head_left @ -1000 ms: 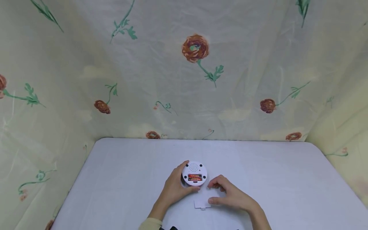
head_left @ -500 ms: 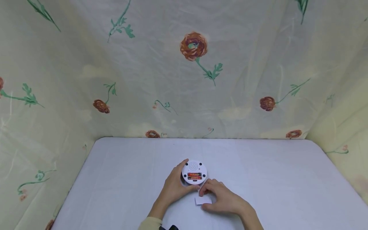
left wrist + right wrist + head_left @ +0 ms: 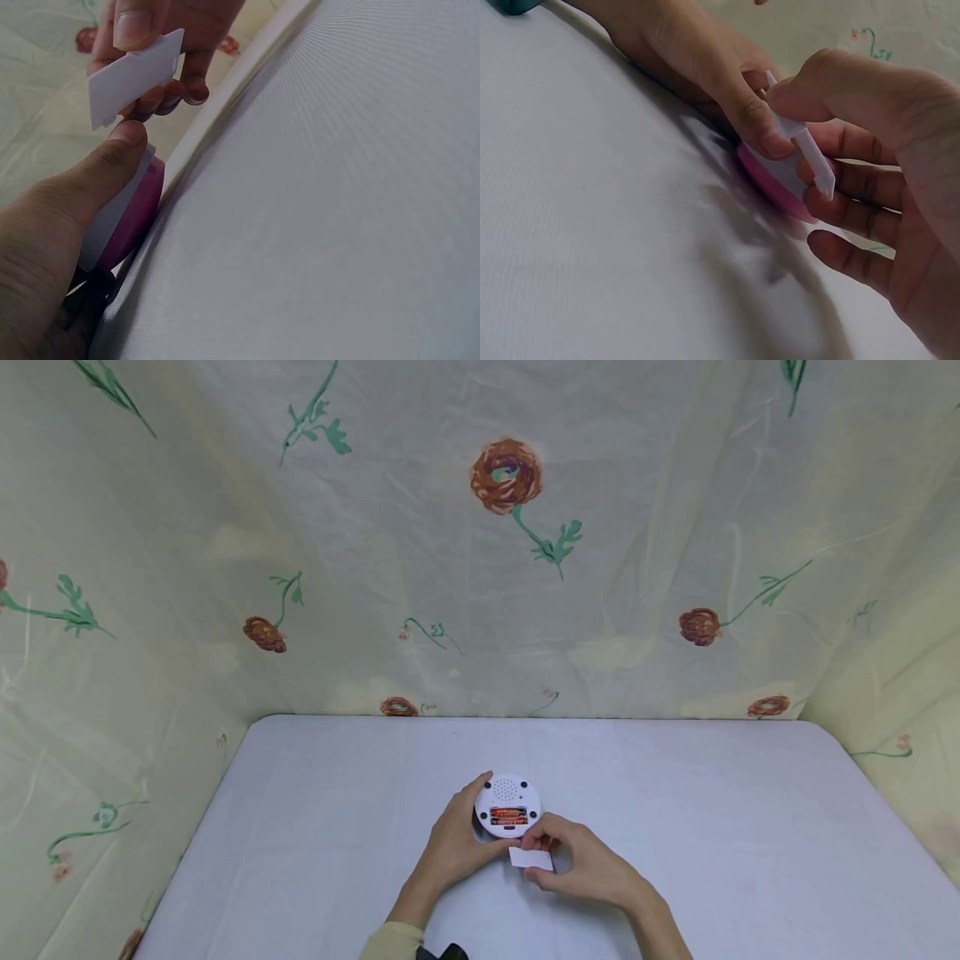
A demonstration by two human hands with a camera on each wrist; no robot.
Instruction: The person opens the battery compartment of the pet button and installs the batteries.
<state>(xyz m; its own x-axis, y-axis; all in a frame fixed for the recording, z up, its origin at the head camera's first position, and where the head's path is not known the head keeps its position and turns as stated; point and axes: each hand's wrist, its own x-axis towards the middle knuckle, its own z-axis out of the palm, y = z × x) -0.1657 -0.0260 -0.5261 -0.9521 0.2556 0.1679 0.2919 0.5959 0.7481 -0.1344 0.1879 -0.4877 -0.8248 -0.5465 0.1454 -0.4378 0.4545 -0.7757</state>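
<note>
A round white device (image 3: 508, 793) lies with its underside up, showing speaker holes, dark feet and a battery bay with red batteries (image 3: 508, 816). My left hand (image 3: 455, 843) grips it by the left side, thumb along the near edge. In the left wrist view its side shows a pink band (image 3: 139, 214). My right hand (image 3: 592, 864) pinches a white battery cover (image 3: 531, 858) between thumb and fingers, just in front of the device. Small tabs stand out on the cover's edges in the left wrist view. The cover is tilted, close to my left thumb (image 3: 105, 169).
A white cloth-covered table (image 3: 337, 793) extends around both hands. Behind it hangs a flowered curtain (image 3: 600, 635), which also runs down both sides. A dark object (image 3: 450, 952) shows at the bottom edge by the left sleeve (image 3: 393, 941).
My right hand has reached the flat cover on the table, taken hold of it and lifted it toward the device. My left hand keeps its grip on the device.
</note>
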